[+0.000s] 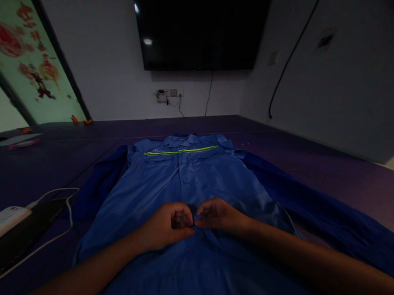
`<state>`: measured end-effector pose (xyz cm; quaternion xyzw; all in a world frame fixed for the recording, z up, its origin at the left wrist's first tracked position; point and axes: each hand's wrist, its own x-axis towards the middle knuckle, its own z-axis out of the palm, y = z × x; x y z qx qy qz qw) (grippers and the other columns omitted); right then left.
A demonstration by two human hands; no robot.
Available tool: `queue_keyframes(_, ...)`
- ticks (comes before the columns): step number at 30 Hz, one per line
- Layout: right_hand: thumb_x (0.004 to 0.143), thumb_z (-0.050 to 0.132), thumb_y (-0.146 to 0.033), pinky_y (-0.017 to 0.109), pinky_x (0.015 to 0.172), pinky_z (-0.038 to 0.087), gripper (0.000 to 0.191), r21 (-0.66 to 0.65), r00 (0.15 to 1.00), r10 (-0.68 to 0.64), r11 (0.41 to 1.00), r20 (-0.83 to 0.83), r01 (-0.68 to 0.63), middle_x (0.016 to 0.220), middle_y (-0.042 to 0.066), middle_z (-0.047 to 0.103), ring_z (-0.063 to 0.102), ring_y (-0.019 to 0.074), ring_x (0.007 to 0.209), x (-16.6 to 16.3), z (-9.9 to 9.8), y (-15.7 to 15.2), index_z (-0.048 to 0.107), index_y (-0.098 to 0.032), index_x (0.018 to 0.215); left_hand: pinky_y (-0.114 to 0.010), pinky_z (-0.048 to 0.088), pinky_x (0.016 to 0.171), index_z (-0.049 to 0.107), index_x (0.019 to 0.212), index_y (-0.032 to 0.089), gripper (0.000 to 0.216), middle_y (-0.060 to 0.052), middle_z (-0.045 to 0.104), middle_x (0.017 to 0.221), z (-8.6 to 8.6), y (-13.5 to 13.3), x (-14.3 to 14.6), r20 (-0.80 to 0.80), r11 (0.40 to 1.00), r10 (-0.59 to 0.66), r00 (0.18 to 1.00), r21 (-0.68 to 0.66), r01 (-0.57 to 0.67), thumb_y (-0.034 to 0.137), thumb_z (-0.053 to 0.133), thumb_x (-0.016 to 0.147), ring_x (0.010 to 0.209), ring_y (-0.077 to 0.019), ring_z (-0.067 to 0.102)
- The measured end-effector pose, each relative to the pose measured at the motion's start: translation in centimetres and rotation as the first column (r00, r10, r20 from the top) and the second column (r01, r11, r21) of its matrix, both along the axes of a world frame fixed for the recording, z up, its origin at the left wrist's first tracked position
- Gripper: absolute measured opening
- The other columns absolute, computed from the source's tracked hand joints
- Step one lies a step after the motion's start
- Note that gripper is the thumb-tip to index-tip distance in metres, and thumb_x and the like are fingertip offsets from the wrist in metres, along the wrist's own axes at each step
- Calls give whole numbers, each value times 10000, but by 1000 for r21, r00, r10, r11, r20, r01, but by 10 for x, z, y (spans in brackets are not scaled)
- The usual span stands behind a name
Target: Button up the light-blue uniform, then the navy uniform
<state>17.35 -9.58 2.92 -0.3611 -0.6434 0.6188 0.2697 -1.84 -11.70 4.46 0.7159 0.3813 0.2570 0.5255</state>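
on a dark purple surface [315, 159] beneath a wall-mounted screen [205, 29] lies a blue shirt [159, 179], its front pinched by left hand [164, 227] and right hand [224, 218], close together.

1. A dark purple surface [315, 159] carries everything; whether it is a floor or a raised platform, I cannot tell. It reaches back to the wall, and thin seams cross it.
2. A blue shirt [204, 173] lies spread across the middle, front up, collar towards the wall, its darker sleeves [316, 199] stretched out on both sides.
3. At the near left lies a dark flat object [45, 228], with a white device [7, 220] on top and a white cable [52, 236] looping beside it.
4. Farther back on the left are a pale sheet [15, 139] and a pink item [24, 144] near its edge.
5. Small orange objects [87, 122] sit near the door.
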Motion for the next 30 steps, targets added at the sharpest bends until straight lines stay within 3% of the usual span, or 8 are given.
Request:
queue_keyframes(4, 494, 780, -374, 164, 391, 339, 381, 9, 999, 34, 999, 31, -34, 508, -64, 514, 458, 52, 432, 1, -6, 1, 573, -125, 695, -172, 372, 540, 517, 723, 133, 187, 40, 513, 641, 0, 0, 0, -14, 1000, -2, 1000, 15, 2, 269, 636, 674, 577, -51, 460)
queue_keyframes(13, 559, 741, -395, 157, 371, 322, 351, 40, 999, 32, 999, 43, -34, 460, -75, 476, 427, 42, 386, -1, -6, 1, 537, -128, 660, -165, 344, 475, 526, 706, 137, 360, 54, 491, 577, 3, -2, -1, -205, 968, -23, 979, 242, 73, 406, 725, 575, 515, -53, 437)
queue_keyframes(18, 557, 737, -419, 158, 380, 320, 363, 36, 999, 42, 998, 16, -42, 473, -72, 472, 412, 37, 397, -1, -6, 2, 541, -127, 647, -158, 321, 470, 557, 728, 138, 242, 51, 494, 565, 0, -2, -1, -279, 929, -6, 960, 354, 109, 351, 656, 672, 496, -44, 426)
queue_keyframes(30, 667, 645, -482, 168, 373, 268, 370, -18, 1000, -7, 1000, -15, 7, 455, -65, 449, 377, 38, 387, 1, 5, 0, 538, -131, 616, -171, 358, 517, 611, 688, 149, 181, 35, 567, 576, 2, -1, -3, -297, 911, 83, 951, 410, 49, 329, 623, 708, 519, -65, 493)
